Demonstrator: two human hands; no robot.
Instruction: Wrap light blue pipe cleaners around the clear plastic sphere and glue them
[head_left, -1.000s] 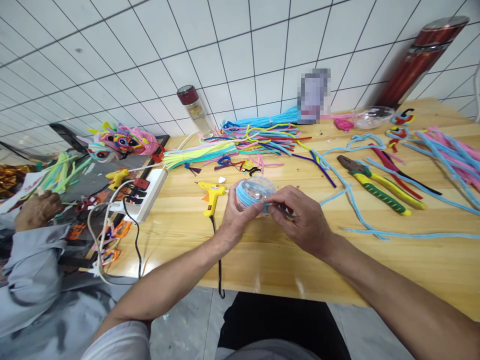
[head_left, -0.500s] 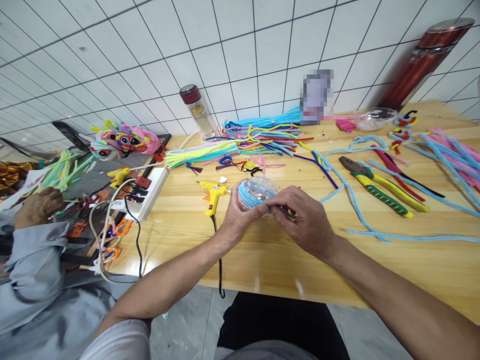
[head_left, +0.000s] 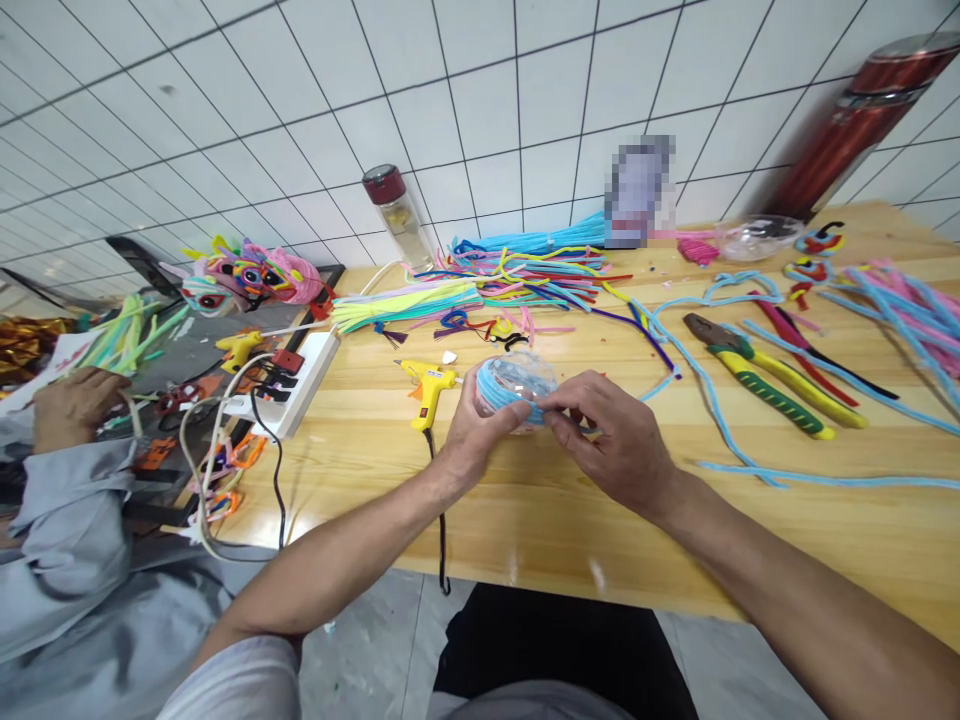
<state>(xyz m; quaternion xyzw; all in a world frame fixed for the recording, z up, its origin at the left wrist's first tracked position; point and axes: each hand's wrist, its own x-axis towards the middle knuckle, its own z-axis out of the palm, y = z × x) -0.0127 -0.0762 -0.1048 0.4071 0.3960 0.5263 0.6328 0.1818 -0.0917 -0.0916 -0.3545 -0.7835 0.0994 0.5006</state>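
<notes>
My left hand [head_left: 484, 420] is wrapped around a clear plastic ball [head_left: 541, 370] held just over the table. Rows of light blue pipe cleaner [head_left: 495, 385] cover the ball's left side, with my left thumb pressing on them. At the ball's right edge my right hand [head_left: 611, 430] pinches a strand of the blue pipe cleaner between thumb and forefinger. Part of that strand is hidden by the fingers. To the left of my left hand lies a yellow hot glue gun [head_left: 426, 392], its black cord hanging over the table edge.
Pliers [head_left: 757, 375] and loose blue pipe cleaners [head_left: 709, 405] lie to the right. Bundled pipe cleaners [head_left: 420, 300], a glass bottle [head_left: 401, 220] and a red flask [head_left: 855, 125] stand or lie behind. A power strip [head_left: 304, 385] and a co-worker's hand [head_left: 79, 405] are at left.
Both hands keep hold of the ball and strand, with only a slight shift of the fingers. The view has moved a little; the co-worker's hand at left has changed pose.
</notes>
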